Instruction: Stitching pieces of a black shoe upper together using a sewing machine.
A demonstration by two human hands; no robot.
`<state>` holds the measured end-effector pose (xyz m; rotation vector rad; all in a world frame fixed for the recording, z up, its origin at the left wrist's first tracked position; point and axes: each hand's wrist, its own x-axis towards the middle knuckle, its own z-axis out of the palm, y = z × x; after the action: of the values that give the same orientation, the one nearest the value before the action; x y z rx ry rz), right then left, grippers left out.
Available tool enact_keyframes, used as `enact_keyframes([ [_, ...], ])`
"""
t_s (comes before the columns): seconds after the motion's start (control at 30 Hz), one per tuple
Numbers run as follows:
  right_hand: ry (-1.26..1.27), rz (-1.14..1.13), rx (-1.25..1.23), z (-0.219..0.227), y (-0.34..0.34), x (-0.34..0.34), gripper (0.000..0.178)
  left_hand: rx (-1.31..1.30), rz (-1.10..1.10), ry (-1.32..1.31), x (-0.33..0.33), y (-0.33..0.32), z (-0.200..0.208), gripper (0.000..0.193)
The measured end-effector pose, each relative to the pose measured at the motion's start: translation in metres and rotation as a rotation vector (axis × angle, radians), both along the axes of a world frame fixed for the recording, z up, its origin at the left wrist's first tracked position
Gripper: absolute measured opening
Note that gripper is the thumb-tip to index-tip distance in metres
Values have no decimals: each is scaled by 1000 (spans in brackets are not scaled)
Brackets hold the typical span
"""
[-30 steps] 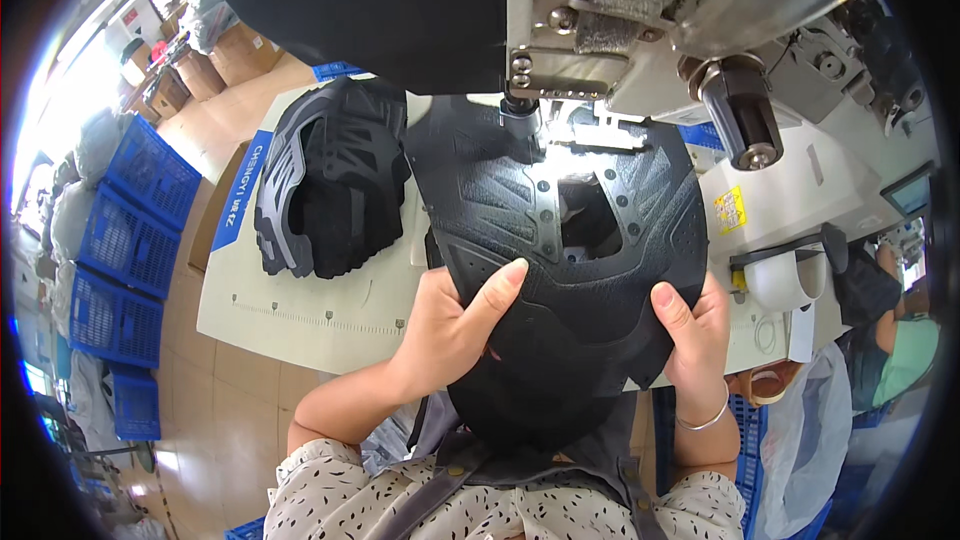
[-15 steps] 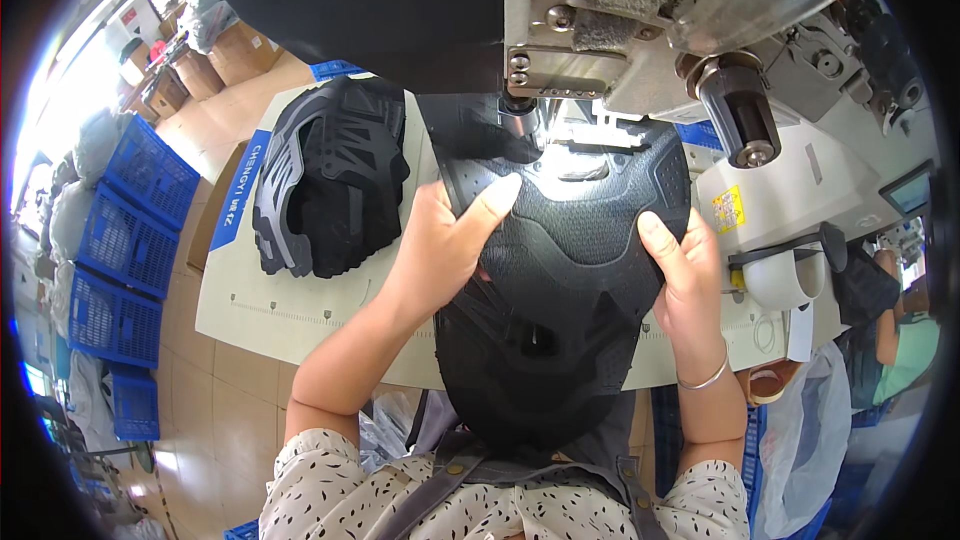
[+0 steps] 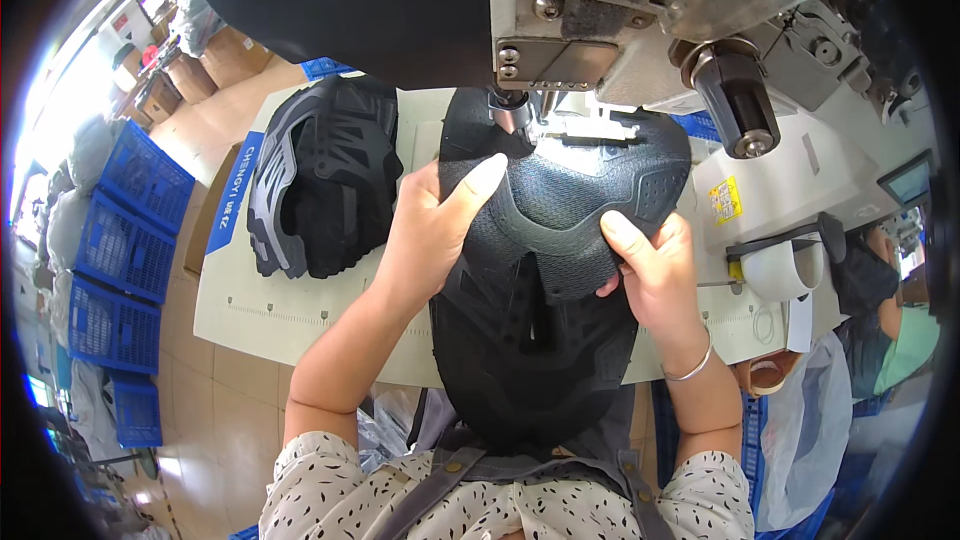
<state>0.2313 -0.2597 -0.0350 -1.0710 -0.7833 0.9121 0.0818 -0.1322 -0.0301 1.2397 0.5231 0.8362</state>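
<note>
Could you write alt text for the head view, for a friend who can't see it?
A person's left hand and right hand hold a black shoe upper at a sewing machine. More uppers lie on the pale table to the left, with blue crates farther left.

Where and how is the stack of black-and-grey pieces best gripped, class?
Probably by the grey left rim of the stack, coming from the left: it bows outward, exposed, while the left hand and held black piece are near the right side.
</note>
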Motion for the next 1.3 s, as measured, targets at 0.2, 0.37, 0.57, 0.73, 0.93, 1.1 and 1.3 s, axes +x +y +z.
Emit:
enact_keyframes([
  [0.2, 10, 32, -41, -2, -4, -9, 13, -28, -10, 167, -16, -10, 5, 25],
  [0.37, -6, 73, -11, -4, -4, -18, 14, 6, 106, 54, -13, -34, -7, 27],
  [0.57, 5, 208, -65, -1, -5, -31, 17, 131, -122, -155, -11, -57, -13, 22],
  [0.73, 33, 363, -263, 8, -18, -35, 24, -83, 35, -43, 16, -61, -1, 25],
  [0.93, -874, -285, 243, 10, -44, -1, 21, -142, -10, -24, 0, -46, -9, 18],
  [1.1, -835, -283, 4, 2, -2, 58, 32, -170, -33, -5, -1, -39, -7, 18],
  [1.3, -465, -29, 71, 12, 3, 64, 28, -217, 57, 17, 4, -32, 4, 11],
])
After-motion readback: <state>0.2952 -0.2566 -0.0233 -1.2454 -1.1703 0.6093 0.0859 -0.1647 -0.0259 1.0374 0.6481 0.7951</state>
